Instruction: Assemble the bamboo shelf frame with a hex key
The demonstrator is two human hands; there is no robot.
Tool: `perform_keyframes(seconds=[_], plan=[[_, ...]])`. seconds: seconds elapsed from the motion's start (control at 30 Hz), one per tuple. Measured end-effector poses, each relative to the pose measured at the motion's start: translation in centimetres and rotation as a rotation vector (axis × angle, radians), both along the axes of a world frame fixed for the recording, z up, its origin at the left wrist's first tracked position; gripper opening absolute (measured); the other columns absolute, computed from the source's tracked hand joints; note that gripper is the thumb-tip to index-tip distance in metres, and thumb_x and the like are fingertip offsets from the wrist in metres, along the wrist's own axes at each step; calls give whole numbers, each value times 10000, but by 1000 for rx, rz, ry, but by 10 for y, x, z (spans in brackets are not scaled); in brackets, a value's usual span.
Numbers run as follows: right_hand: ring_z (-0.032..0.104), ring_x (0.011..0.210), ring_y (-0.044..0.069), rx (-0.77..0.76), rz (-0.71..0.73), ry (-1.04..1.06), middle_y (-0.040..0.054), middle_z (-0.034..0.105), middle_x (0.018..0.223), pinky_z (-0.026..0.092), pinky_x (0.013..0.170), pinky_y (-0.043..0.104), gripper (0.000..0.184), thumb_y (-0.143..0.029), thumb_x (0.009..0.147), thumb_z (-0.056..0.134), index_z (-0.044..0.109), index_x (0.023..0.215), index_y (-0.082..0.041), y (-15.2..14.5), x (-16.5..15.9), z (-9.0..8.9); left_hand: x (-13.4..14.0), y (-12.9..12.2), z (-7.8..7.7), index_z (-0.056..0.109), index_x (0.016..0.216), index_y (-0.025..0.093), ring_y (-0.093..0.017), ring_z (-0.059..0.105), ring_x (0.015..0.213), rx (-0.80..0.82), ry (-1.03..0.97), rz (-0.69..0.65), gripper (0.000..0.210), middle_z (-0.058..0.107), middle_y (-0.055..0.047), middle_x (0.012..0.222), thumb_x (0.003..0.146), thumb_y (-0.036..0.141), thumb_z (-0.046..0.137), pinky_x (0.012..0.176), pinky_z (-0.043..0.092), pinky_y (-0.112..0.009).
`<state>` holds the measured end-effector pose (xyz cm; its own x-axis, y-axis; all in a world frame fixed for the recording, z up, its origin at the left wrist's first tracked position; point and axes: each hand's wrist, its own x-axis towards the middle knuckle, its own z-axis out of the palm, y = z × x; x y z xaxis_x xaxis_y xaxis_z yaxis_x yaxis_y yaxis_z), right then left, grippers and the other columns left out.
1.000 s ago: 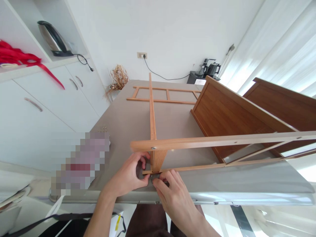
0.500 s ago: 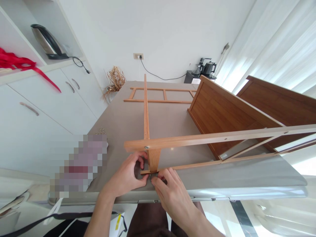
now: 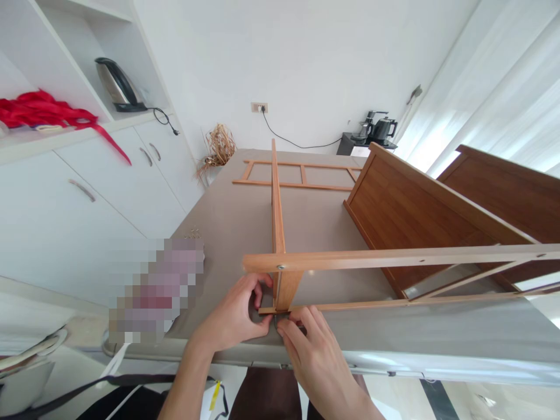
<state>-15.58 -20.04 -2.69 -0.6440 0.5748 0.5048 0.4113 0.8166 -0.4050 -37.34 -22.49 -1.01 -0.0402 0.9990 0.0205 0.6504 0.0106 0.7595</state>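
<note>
A wooden frame (image 3: 371,258) stands on its edge on the grey-covered table, with a short crosspiece (image 3: 289,290) between its upper and lower rails. One screw head (image 3: 281,267) shows in the upper rail. My left hand (image 3: 238,312) grips the frame at the crosspiece's lower end, fingers curled behind the wood and thumb at the lower rail. Just right of the thumb, my right hand (image 3: 317,350) pinches a small thin metal piece (image 3: 276,321) against the lower rail's outer face. Its exact kind is too small and covered to tell.
Two brown wooden panels (image 3: 411,219) stand at the right. A flat ladder-like wooden frame (image 3: 297,186) lies at the table's back. A blurred-out item (image 3: 160,286) is at the left edge. Small metal bits (image 3: 192,233) lie behind it. Cabinets (image 3: 109,192) flank the left.
The view has shifted, so the whole scene sits farther right and slightly lower. Both hands stay at the same joint of the frame, with the right fingers still pinched there.
</note>
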Motion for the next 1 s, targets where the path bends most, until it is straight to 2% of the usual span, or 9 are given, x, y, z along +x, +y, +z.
perform_keyframes(seconds=[0.2, 0.5, 0.7, 0.9, 1.0], plan=[[537, 840, 213, 45, -18, 5, 55, 584, 929, 455, 729, 343, 181, -57, 1008, 518, 616, 964, -202, 1, -4, -2, -1, 0, -5, 521, 1136, 245, -186, 628, 851, 10, -28, -6, 423, 618, 19, 927, 757, 217, 708, 799, 508, -320], [574, 857, 214, 22, -17, 37, 50, 628, 943, 478, 771, 355, 145, -98, 1026, 542, 623, 990, -213, -1, 0, -2, 1, 0, 5, 546, 1111, 248, -193, 631, 832, 32, -14, 2, 424, 633, 37, 864, 725, 180, 705, 783, 490, -313], [580, 863, 224, 2, -30, 19, 60, 623, 950, 491, 762, 368, 138, -101, 1014, 556, 638, 1005, -211, -4, -1, 0, 1, -1, 5, 542, 1130, 256, -197, 623, 829, 39, -20, -4, 454, 619, 44, 861, 719, 163, 711, 794, 476, -323], [588, 832, 199, -77, 51, 40, 41, 635, 932, 501, 738, 332, 153, -112, 1041, 528, 628, 1011, -225, -2, 5, 6, 0, -1, 3, 535, 1118, 255, -199, 622, 857, 25, -37, -11, 440, 617, 38, 884, 726, 160, 712, 800, 470, -324], [577, 796, 179, -115, 71, 55, 25, 588, 880, 503, 703, 301, 156, -119, 1048, 522, 634, 1049, -227, -1, 10, 9, -1, -1, 1, 530, 1108, 257, -199, 624, 864, 32, -49, -18, 444, 616, 39, 889, 719, 157, 719, 803, 476, -324]])
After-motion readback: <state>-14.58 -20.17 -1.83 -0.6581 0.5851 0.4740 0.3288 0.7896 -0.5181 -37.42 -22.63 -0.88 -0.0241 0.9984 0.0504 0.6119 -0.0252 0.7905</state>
